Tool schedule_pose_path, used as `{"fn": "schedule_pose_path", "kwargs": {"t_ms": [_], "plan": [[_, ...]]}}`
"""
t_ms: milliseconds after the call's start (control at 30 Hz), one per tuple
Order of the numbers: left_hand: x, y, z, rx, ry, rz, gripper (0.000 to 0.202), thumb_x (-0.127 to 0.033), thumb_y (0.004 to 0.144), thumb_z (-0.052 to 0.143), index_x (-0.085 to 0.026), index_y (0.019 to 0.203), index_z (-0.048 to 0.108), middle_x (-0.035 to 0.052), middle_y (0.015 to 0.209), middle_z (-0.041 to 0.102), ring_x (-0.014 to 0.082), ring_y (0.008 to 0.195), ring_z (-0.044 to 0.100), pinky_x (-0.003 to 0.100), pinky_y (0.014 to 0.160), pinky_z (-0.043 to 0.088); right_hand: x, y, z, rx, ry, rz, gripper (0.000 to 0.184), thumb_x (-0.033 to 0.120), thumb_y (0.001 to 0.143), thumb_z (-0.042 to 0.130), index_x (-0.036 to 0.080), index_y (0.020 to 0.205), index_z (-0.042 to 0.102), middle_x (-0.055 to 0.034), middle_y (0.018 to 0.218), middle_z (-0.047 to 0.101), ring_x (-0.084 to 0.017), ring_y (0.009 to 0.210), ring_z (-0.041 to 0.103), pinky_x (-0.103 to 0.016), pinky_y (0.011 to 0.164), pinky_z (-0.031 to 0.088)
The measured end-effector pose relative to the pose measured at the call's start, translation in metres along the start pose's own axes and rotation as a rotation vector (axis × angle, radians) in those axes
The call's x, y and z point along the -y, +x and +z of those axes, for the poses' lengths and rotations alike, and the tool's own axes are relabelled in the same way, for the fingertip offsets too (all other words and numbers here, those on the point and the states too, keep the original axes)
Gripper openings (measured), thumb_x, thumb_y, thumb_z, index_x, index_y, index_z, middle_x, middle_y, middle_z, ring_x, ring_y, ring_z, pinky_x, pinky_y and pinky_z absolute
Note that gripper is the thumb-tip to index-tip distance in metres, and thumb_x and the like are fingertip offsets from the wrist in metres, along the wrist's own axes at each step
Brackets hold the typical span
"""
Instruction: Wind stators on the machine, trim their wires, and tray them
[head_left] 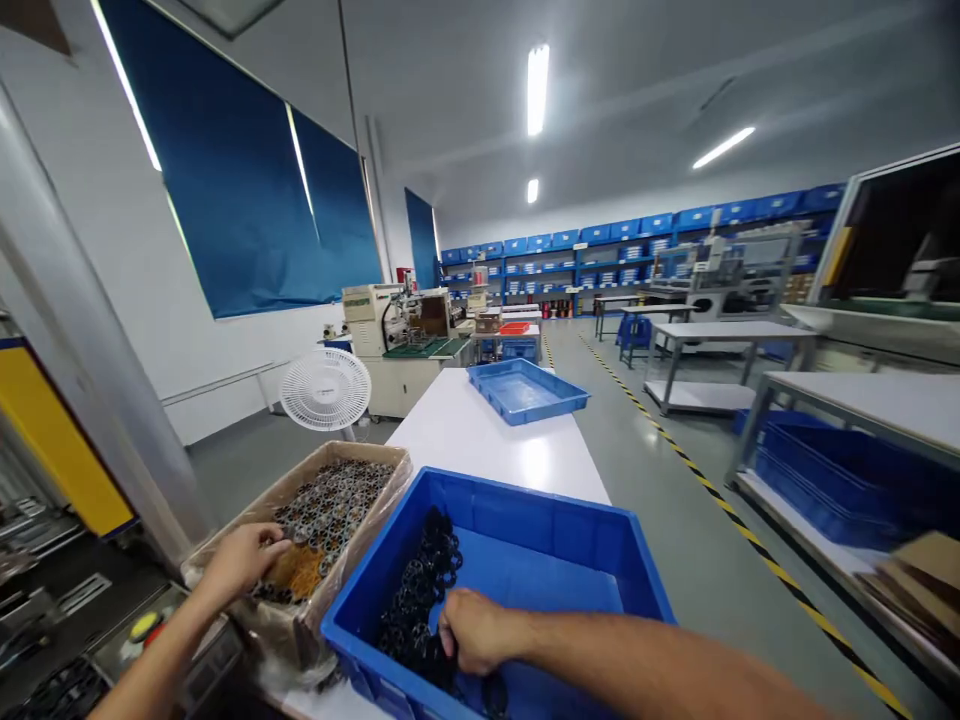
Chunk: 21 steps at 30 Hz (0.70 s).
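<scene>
My left hand is over the near part of a plastic-lined cardboard box. Its fingers are curled together, and what they pinch, if anything, is hidden. Small ring-shaped metal-and-black parts fill that box, with a clump of orange-brown strands beside my fingertips. Inside the blue bin, my right hand is closed at a pile of black ring-shaped parts. Its fingers grip some of them, though the fingertips are partly hidden. The black parts lie along the bin's left side.
A shallower blue tray rests farther along the white table. A white fan stands beyond the cardboard box. At lower left is a control box with a yellow-and-red button. Striped floor tape runs along the right.
</scene>
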<state>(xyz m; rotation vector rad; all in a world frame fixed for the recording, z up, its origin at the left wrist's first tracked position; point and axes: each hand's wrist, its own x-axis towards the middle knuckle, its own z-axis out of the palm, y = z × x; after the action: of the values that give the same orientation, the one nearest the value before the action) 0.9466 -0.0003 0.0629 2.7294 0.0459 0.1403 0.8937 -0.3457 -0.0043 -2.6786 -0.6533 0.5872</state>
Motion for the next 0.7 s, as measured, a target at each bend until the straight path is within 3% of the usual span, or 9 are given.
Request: {"fn": "schedule_pose_path", "kwargs": {"t_ms": [67,133,167,233,300,400,533,700], "plan": [[-0.003,-0.035,0.002,-0.05,-0.172,0.033,0.032,-0.047,0.083,0.062,-0.017,0.089,0.068,0.0075,0.098,0.074,0.0285,0.103,0.067,0.039,0.09,0.054,0.003,0.0,-0.005,-0.043,0.054,-0.018,0.024,-0.003,0.048,0.07,0.017,0.06,0.07,0.0053,0.052,0.059,-0.014,0.058,0.062,-0.019,0.056,0.046],[-0.014,-0.084,0.007,-0.091,-0.438,0.032,0.049,-0.056,0.084,0.056,-0.018,0.114,0.061,0.0081,0.11,0.072,0.0264,0.104,0.068,0.034,0.086,0.056,0.01,-0.001,-0.013,-0.115,0.109,-0.065,0.017,0.004,0.055,0.077,0.017,0.065,0.072,0.0043,0.057,0.063,-0.012,0.059,0.062,-0.019,0.057,0.046],[-0.023,-0.109,0.01,-0.112,-0.757,0.007,0.056,-0.054,0.081,0.061,-0.018,0.124,0.056,0.0098,0.111,0.071,0.0262,0.099,0.07,0.035,0.082,0.058,0.016,-0.003,-0.019,-0.166,0.137,-0.099,0.014,0.008,0.061,0.077,0.016,0.071,0.073,0.0028,0.063,0.066,-0.012,0.063,0.062,-0.019,0.061,0.047],[-0.049,-0.156,0.015,-0.065,-1.168,-0.1,0.054,-0.043,0.075,0.074,-0.02,0.121,0.06,0.0078,0.107,0.072,0.0205,0.085,0.071,0.028,0.075,0.058,0.032,-0.011,-0.03,-0.282,0.197,-0.186,0.014,0.013,0.075,0.071,0.014,0.089,0.073,-0.0018,0.078,0.07,-0.013,0.072,0.064,-0.022,0.07,0.049],[-0.076,-0.187,0.019,-0.04,-1.386,-0.168,0.046,-0.036,0.073,0.078,-0.019,0.115,0.066,0.0078,0.106,0.073,0.0159,0.078,0.071,0.022,0.071,0.057,0.052,-0.023,-0.041,-0.373,0.258,-0.275,0.021,0.017,0.086,0.062,0.012,0.105,0.069,-0.0053,0.088,0.07,-0.013,0.078,0.063,-0.025,0.076,0.05],[-0.103,-0.212,0.025,-0.035,-1.503,-0.167,0.05,-0.019,0.061,0.086,-0.021,0.109,0.071,0.0058,0.106,0.075,0.0125,0.073,0.071,0.019,0.072,0.057,0.077,-0.05,-0.047,-0.476,0.382,-0.521,0.018,0.016,0.088,0.058,0.014,0.104,0.067,-0.0064,0.095,0.066,-0.013,0.082,0.061,-0.027,0.078,0.051],[-0.114,-0.23,0.034,-0.065,-1.503,-0.179,0.048,-0.01,0.054,0.088,-0.021,0.099,0.075,0.0051,0.096,0.078,0.0155,0.071,0.073,0.022,0.07,0.06,0.092,-0.082,-0.037,-0.578,0.552,-0.915,0.017,0.01,0.084,0.062,0.016,0.098,0.069,-0.0062,0.091,0.063,-0.013,0.082,0.06,-0.026,0.072,0.051],[-0.124,-0.238,0.041,0.021,-1.509,-0.112,0.047,-0.006,0.053,0.087,-0.021,0.096,0.076,0.0032,0.083,0.079,0.0182,0.076,0.075,0.02,0.069,0.06,0.095,-0.091,-0.023,-0.559,0.545,-1.007,0.015,0.006,0.081,0.065,0.014,0.093,0.064,-0.0078,0.088,0.066,-0.014,0.082,0.062,-0.028,0.075,0.053]]}}
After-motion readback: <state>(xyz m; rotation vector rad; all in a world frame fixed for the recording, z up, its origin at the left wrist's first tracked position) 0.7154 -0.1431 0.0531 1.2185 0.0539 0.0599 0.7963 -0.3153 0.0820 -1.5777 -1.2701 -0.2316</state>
